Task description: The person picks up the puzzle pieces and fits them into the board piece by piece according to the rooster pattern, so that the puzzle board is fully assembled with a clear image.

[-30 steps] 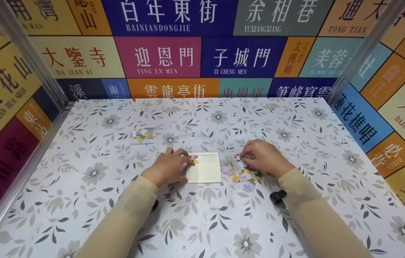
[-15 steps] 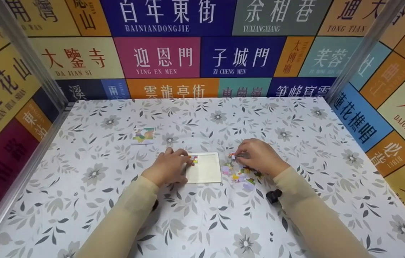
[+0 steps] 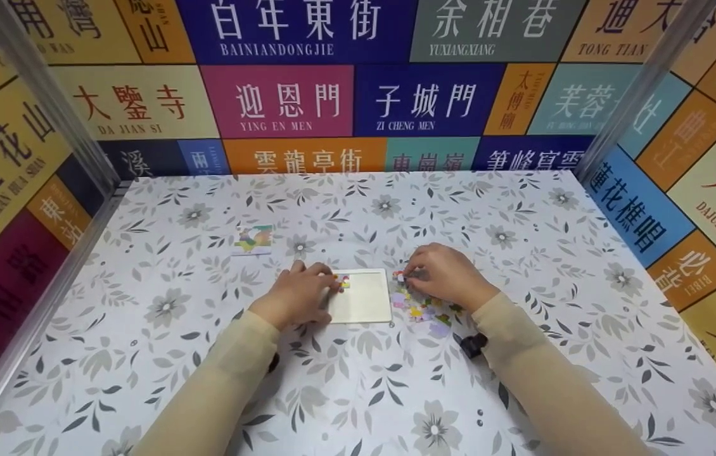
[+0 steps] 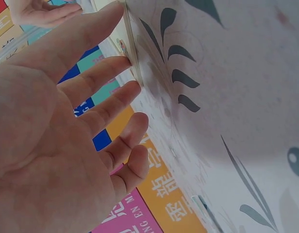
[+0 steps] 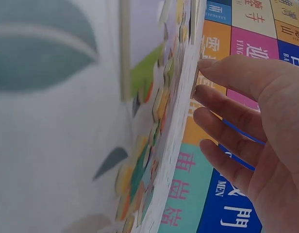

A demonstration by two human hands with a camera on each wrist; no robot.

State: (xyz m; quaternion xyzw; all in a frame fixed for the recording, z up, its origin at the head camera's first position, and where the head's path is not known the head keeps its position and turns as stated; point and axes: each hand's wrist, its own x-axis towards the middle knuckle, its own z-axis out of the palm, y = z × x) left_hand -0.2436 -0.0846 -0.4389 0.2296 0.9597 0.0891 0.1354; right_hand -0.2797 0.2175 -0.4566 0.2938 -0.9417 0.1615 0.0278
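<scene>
My right hand (image 3: 450, 278) pinches a thin, light, stiff piece (image 3: 400, 276) by its edges, easily fumbled I'd judge, while my left hand (image 3: 298, 296) lies open, steadying the tray (image 3: 364, 303).

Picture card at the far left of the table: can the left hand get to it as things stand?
Probably yes. The left hand rests on the puzzle tray's left edge with fingers straight, holding nothing, and only bare tablecloth lies between it and the picture card.
</scene>
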